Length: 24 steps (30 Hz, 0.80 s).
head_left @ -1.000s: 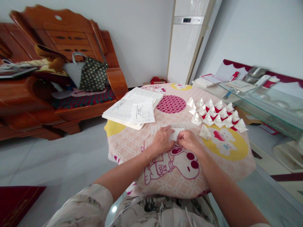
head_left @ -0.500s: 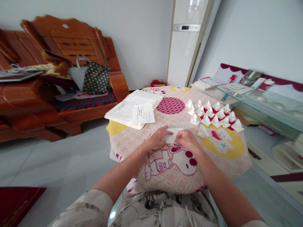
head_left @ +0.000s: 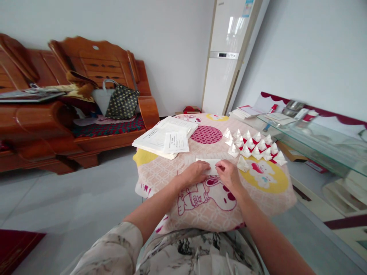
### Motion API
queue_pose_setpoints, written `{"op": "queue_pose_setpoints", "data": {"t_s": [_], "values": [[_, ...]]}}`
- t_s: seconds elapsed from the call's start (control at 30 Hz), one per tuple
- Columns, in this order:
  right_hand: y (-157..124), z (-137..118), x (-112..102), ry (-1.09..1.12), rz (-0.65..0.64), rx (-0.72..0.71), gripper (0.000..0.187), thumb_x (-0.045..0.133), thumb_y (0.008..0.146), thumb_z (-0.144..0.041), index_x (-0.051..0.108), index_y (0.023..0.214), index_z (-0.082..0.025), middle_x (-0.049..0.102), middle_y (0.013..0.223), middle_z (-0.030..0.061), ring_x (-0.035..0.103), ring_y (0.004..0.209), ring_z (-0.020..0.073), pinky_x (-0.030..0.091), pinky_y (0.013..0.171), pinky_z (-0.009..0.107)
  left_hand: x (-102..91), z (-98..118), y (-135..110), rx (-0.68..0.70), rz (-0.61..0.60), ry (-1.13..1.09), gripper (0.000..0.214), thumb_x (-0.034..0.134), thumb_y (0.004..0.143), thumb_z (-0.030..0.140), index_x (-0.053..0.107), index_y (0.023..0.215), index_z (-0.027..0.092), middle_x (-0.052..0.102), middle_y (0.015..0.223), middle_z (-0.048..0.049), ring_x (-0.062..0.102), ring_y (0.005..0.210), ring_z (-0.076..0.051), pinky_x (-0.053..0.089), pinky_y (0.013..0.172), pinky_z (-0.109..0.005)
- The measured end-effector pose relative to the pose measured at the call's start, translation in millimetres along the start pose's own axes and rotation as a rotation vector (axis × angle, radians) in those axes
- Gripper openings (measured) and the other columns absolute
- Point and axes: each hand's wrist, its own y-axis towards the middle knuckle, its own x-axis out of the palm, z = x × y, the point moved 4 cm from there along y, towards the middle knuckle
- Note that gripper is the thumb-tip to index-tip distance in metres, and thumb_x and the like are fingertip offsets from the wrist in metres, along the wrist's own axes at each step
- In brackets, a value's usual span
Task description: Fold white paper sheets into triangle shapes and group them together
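Note:
A small white piece of paper [head_left: 211, 162], apparently folded into a strip, lies flat on the patterned tablecloth [head_left: 169, 183] in front of me. My left hand [head_left: 195, 173] rests on its left part, fingers together and bent, holding it against the cloth. At the right end, my right hand [head_left: 228, 173] pinches the paper's edge between thumb and fingers. Just right of that hand sits a single folded paper pyramid [head_left: 242, 164]. Beyond it, several more white folded paper pieces [head_left: 261, 145] stand in rows, with red showing between them.
A stack of printed sheets [head_left: 151, 133] lies on the table's left side, a smaller printed slip [head_left: 176, 142] on top. To the right is a glass-topped cabinet [head_left: 315, 133] with papers and a metal bowl. A wooden sofa [head_left: 149, 122] holding bags stands behind left.
The view has tilted up and shifted slightly. My left fingers, spread over the paper before, are now drawn closer together at its left. My right hand stays at the right end.

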Motion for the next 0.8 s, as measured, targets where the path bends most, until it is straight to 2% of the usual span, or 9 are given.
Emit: {"op": "queue_pose_setpoints", "data": {"t_s": [0.1,0.23,0.43,0.57,0.8], "values": [[-6,2,5,-0.060,0.007,-0.155,0.018,0.052,0.073,-0.007,0.064,0.079,-0.019,0.067,0.085,0.0076,0.063,0.083,0.0206,0.050,0.078,0.031,4.1,-1,5,0.050,-0.012,0.059,0.013,0.060,0.087,0.019,0.069,0.097,0.017,0.071,0.101,-0.0079,0.067,0.099,-0.021,0.051,0.091,-0.032],[-12,5,15,-0.104,-0.027,-0.236,0.024,0.051,0.073,-0.002,0.064,0.084,-0.019,0.066,0.090,0.0087,0.063,0.088,0.0216,0.050,0.080,0.031,3.2,-1,2,0.052,0.054,0.115,0.020,0.050,0.096,0.022,0.068,0.089,0.016,0.069,0.085,-0.0065,0.066,0.082,-0.019,0.049,0.077,-0.028],[-11,-2,16,-0.150,-0.004,-0.255,0.020,0.049,0.085,-0.006,0.061,0.079,-0.020,0.064,0.085,0.0083,0.060,0.084,0.0212,0.048,0.078,0.030,-1.1,5,0,-0.022,0.160,0.107,0.017,0.051,0.094,0.019,0.066,0.089,0.017,0.070,0.087,-0.0057,0.066,0.082,-0.018,0.047,0.073,-0.027],[-11,-11,16,-0.175,0.004,-0.272,0.021,0.049,0.086,-0.007,0.059,0.074,-0.021,0.062,0.081,0.0071,0.058,0.081,0.0209,0.046,0.076,0.030,-2.3,10,0,-0.020,0.195,0.118,0.014,0.053,0.094,0.022,0.066,0.094,0.018,0.071,0.089,-0.0054,0.067,0.085,-0.018,0.048,0.075,-0.027],[-10,-17,16,-0.173,0.038,-0.298,0.024,0.048,0.084,-0.006,0.059,0.070,-0.021,0.062,0.078,0.0069,0.058,0.079,0.0199,0.047,0.075,0.029,-3.3,10,-1,-0.043,0.221,0.162,0.011,0.054,0.092,0.021,0.064,0.088,0.017,0.068,0.081,-0.0055,0.064,0.078,-0.018,0.046,0.071,-0.027]]}}
